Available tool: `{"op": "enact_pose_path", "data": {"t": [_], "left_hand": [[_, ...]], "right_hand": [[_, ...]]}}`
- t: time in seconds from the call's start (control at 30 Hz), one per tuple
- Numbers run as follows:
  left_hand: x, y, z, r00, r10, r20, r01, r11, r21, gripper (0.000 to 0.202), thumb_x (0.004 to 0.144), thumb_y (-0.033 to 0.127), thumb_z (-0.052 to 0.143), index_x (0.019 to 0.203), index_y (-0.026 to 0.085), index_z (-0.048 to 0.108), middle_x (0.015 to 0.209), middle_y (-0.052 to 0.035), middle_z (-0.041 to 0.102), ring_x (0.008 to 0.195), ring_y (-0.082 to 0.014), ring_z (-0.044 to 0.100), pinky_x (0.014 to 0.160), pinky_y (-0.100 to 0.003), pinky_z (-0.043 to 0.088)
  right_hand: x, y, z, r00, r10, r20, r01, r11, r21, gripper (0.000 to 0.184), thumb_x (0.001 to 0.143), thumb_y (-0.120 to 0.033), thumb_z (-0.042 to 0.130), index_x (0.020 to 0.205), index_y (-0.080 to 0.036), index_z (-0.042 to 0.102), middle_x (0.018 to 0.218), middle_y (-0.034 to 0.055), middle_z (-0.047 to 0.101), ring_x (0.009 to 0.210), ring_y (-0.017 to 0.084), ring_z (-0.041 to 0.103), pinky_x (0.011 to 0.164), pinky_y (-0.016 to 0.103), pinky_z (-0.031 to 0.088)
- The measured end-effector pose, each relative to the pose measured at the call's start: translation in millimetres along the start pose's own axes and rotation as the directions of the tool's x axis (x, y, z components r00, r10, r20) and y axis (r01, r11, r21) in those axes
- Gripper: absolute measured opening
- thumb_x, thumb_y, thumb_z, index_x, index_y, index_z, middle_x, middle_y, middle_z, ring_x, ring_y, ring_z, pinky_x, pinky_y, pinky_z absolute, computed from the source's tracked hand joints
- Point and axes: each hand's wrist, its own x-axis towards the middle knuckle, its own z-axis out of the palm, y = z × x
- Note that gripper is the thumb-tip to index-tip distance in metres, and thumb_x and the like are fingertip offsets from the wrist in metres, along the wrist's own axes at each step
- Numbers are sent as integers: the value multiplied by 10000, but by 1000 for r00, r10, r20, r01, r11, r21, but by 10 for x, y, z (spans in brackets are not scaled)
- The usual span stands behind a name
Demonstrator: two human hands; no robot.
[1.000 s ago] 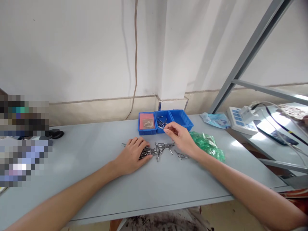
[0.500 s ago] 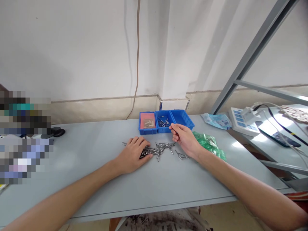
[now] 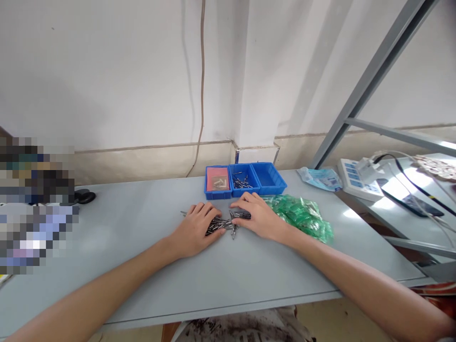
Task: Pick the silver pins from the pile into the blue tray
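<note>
A pale wall (image 3: pixel 124 71) fills the back of my feed, and below it I have a grey table (image 3: pixel 135 289) running across the view. Toward the right of my screen a grey metal frame (image 3: pixel 377 71) slants upward.

I see the left hand (image 3: pixel 194 230) palm down and cupped over a heap on the table, thumb parted from the fingers. The right hand (image 3: pixel 239 213) faces it, thumb and forefinger spread around a smaller cluster; from here I cannot tell whether either palm hides a grip on anything.

Beyond the hands I get a row of three blue bins (image 3: pixel 270 177) side by side. A crumpled green plastic bag (image 3: pixel 302 218) lies just beside the right wrist, partly behind it. Farther right I pick out a white power strip (image 3: pixel 359 180) and a light-blue packet (image 3: pixel 322 179).

Smallest are the metal pins (image 3: pixel 215 227): the heap under the left hand, the cluster at the right fingers, a few between, and more loose in the middle bin.
</note>
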Motion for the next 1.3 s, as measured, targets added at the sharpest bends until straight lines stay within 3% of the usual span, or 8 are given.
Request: {"op": "enact_pose_path", "data": {"t": [0.1,0.3,0.63,0.93,1.17,1.3], "left_hand": [[4,0,5,1000,0,-5,0,1000,2,234,1058,441,584,1182,243,580,1179,-42,625,1037,-260,545,918,-433,409],[6,-1,13,1000,0,-8,0,1000,10,242,1056,450,581,1188,247,583,1176,-51,625,1026,-269,544,912,-435,413],[1,7,-7,1000,-5,-1,5,1000,8,264,1062,470,561,1196,245,590,1175,-57,620,1022,-265,544,913,-440,421],[5,20,-30,1000,0,0,0,1000,-1,247,1062,442,574,1208,243,585,1190,-52,618,1057,-264,551,932,-435,419],[5,19,-28,1000,-2,11,2,1000,17,250,1066,453,561,1202,244,581,1184,-61,619,1037,-272,533,919,-440,414],[3,24,-37,1000,-2,7,2,1000,6,243,1069,446,561,1207,247,576,1195,-61,620,1046,-272,535,921,-441,411]], "right_hand": [[-4,10,5,997,-21,76,24,999,-36,329,1014,-416,664,1320,-307,717,1149,79,647,1053,286,552,965,454,453],[12,42,11,996,-18,88,20,1000,-23,264,1020,-420,656,1238,-284,719,1156,76,653,1068,280,552,969,441,438],[13,44,14,1000,24,18,-25,995,92,141,980,-300,709,1076,-251,619,1109,60,678,1031,269,553,910,414,452],[32,-7,-44,997,36,-68,-23,982,187,69,1021,-240,603,1081,-272,615,1061,30,712,964,229,626,885,376,477],[53,-65,-100,978,161,-131,-119,953,280,91,1028,-281,570,1095,-282,632,998,17,737,918,224,676,819,352,490],[53,-68,-109,974,170,-153,-113,940,323,142,1051,-306,530,1159,-301,623,978,12,740,905,225,685,823,356,494]]}}
